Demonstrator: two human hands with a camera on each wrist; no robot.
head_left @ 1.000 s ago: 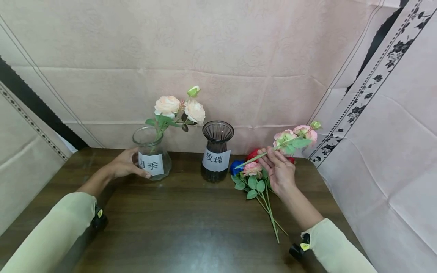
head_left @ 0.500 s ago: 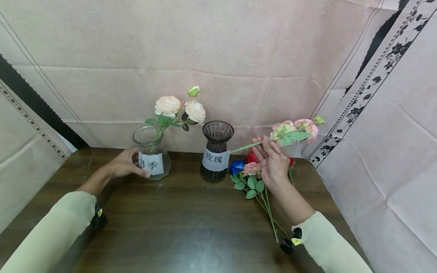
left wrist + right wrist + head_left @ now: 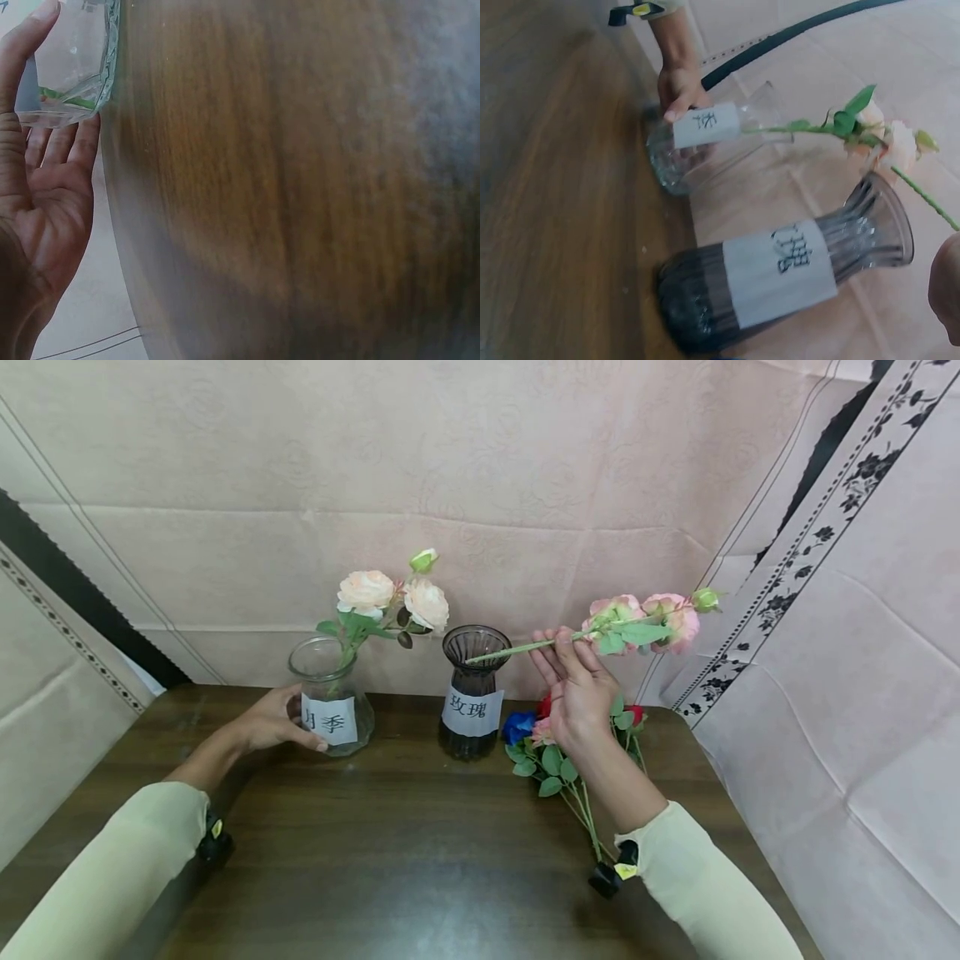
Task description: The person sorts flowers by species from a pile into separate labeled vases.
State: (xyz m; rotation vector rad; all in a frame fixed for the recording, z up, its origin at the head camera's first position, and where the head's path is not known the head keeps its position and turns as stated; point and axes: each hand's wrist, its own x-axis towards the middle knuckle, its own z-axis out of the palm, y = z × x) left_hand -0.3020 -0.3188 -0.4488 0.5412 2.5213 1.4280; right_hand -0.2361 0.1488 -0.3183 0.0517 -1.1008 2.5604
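Note:
My left hand [image 3: 273, 722] grips the low part of a clear glass vase [image 3: 362, 718] with a white paper label, thumb in front and fingers around its side. A stem with cream flowers [image 3: 367, 592] leans out of this vase to the right. My right hand [image 3: 577, 693] pinches the green stem of an artificial flower with pink blooms [image 3: 675, 622], held almost level. The free stem end [image 3: 922, 195] points left, over the mouth of a dark glass vase [image 3: 471, 745]; whether it touches the rim I cannot tell. That vase stands upright and also bears a label.
Below my right hand several flowers lie on the wooden table [image 3: 390, 843], among them a blue bloom [image 3: 518, 727] and a red bloom [image 3: 634, 715]. Pale patterned cloth [image 3: 525, 460] hangs behind the table and at both sides.
My right hand has moved left and up with the pink flower, bringing its stem end from above the lying flowers to the dark vase's mouth. My left hand stays on the clear vase.

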